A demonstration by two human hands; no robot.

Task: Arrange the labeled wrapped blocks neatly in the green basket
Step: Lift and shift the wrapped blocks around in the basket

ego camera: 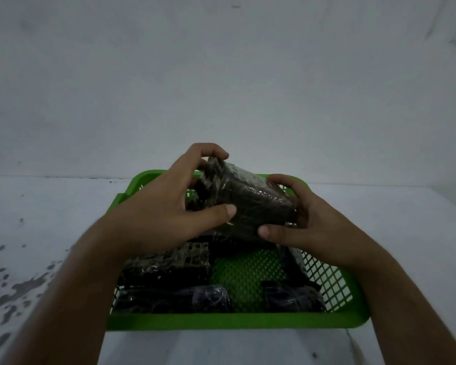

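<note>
Hands: both bare hands meet above the middle of the basket, gripping one dark wrapped block between them.
Left hand (pixel 166 204): grasps the far, raised end of the held block; thumb pressed flat on its near face, fingers curled over its top corner.
Right hand (pixel 303 219): grasps the near, lower end of the same block; thumb tip on the bottom edge, fingers wrapped behind its right side.
Forearms: both enter from the bottom corners and angle inward; the left one crosses over the basket's left wall and hides it.
Near rim: the green basket (pixel 234 324) sits on a pale surface, its solid front edge closest to the viewer.
Blocks along the front: one dark wrapped block (pixel 174 299) lies lengthwise at front left; another (pixel 292 297) lies at front right.
Bare floor: a patch of green lattice shows between them, toward the centre right.
Block behind front left: a third wrapped block (pixel 169 263) lies flat, shiny film catching light.
Right wall: a dark block leans against the lattice wall, partly hidden by the right hand.
Held block (pixel 248 201): lifted clear above the basket, tilted with its left end higher; any label is too dim to read.
Table (pixel 406 233): white with dark flecks at left.
Wall (pixel 221 75): plain pale backdrop behind.
</note>
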